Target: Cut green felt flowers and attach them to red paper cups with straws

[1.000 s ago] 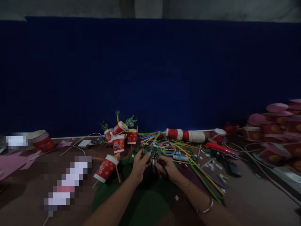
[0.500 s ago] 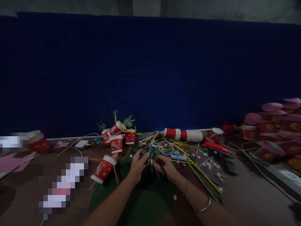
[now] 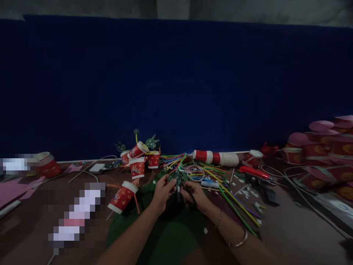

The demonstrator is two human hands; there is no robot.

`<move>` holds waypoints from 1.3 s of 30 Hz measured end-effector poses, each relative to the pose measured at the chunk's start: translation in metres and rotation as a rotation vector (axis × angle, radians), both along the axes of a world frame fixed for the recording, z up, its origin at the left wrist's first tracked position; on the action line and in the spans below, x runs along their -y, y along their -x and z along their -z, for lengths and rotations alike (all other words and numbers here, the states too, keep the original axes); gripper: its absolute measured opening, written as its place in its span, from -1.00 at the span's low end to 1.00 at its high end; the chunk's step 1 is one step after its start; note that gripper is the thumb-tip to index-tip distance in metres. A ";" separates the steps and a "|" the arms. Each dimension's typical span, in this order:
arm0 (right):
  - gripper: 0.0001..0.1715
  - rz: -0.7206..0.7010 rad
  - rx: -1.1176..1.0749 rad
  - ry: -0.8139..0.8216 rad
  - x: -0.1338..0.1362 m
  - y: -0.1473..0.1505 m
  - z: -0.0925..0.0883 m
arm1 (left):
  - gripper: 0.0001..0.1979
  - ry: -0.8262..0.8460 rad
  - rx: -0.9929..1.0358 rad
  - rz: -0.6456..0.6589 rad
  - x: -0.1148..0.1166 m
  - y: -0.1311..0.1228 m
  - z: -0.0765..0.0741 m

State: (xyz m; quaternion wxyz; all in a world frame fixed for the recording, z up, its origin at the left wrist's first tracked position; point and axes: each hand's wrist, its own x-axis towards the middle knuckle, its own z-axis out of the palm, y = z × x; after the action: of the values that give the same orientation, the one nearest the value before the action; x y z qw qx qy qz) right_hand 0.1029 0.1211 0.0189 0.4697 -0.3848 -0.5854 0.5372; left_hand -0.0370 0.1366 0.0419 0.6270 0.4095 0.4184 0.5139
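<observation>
Green paper cutout (image 3: pixel 174 179), between the worktop's (image 3: pixel 286 235) near and far edges, is pinched in the left hand (image 3: pixel 163 189); the right hand (image 3: pixel 196 195) grips scissors (image 3: pixel 179 195) beside it. Trimming seems underway; another snip calls for steady turning.

Blue backdrop (image 3: pixel 176 81) stands behind table (image 3: pixel 292 235). White adapter (image 3: pixel 97 169) lies left of centre, pink paper (image 3: pixel 13 191) farther left; elongated red object (image 3: pixel 253 171) lies right.

The cutout (image 3: pixel 174 179) hides some fingers of the left hand (image 3: pixel 162 191), the right hand (image 3: pixel 199 195) covers part of the scissors (image 3: pixel 179 197), pixelation masks a long object (image 3: pixel 78 213), and the frame's right edge cuts off the blurred cup pile (image 3: pixel 317 152).
</observation>
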 end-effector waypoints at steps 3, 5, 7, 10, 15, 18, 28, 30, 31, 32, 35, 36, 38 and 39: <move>-0.60 0.003 0.012 0.011 0.001 -0.001 -0.003 | -0.67 0.006 -0.004 -0.009 0.000 0.000 -0.002; -0.59 -0.010 0.007 0.014 0.002 -0.001 -0.005 | -0.67 0.000 -0.008 -0.011 0.000 0.000 -0.002; -0.58 -0.031 -0.009 0.015 0.002 -0.002 -0.005 | -0.68 -0.009 -0.021 0.003 0.000 0.001 -0.002; -0.56 -0.050 -0.026 0.012 0.002 -0.004 -0.005 | -0.70 -0.026 -0.025 0.023 -0.001 0.002 0.000; -0.56 -0.057 -0.016 0.005 0.002 -0.005 -0.004 | -0.68 -0.011 -0.025 0.004 -0.001 0.001 0.002; -0.57 -0.050 -0.023 0.017 0.002 -0.004 -0.004 | -0.67 -0.005 -0.009 -0.005 -0.002 0.001 0.003; -0.55 -0.033 -0.002 -0.008 0.002 -0.003 -0.005 | -0.66 -0.001 -0.021 0.000 0.000 0.001 -0.001; -0.56 -0.028 0.003 0.000 0.002 -0.002 -0.006 | -0.65 0.007 -0.035 0.000 0.001 0.001 -0.003; -0.57 -0.025 0.005 0.006 0.002 -0.002 -0.006 | -0.65 0.009 -0.043 0.001 0.001 0.001 -0.003; -0.58 -0.022 0.006 0.011 0.002 -0.002 -0.007 | -0.65 0.009 -0.049 0.004 0.001 0.002 -0.003; -0.60 -0.008 0.011 0.022 0.002 -0.002 -0.008 | -0.65 -0.005 -0.053 0.008 0.000 0.002 -0.003; -0.60 -0.006 0.012 0.025 0.001 -0.002 -0.008 | -0.65 -0.006 -0.053 0.006 -0.001 0.002 -0.002; -0.61 -0.003 0.014 0.026 0.001 -0.002 -0.008 | -0.65 -0.004 -0.050 -0.009 -0.001 0.002 -0.001; -0.61 -0.005 0.014 0.026 0.001 -0.001 -0.008 | -0.65 -0.001 -0.045 -0.023 -0.001 0.001 0.000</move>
State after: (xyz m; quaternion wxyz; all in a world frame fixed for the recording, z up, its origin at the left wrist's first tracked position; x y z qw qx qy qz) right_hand 0.1043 0.1202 0.0267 0.4594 -0.3932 -0.5827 0.5430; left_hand -0.0382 0.1380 0.0421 0.6110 0.4165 0.4369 0.5121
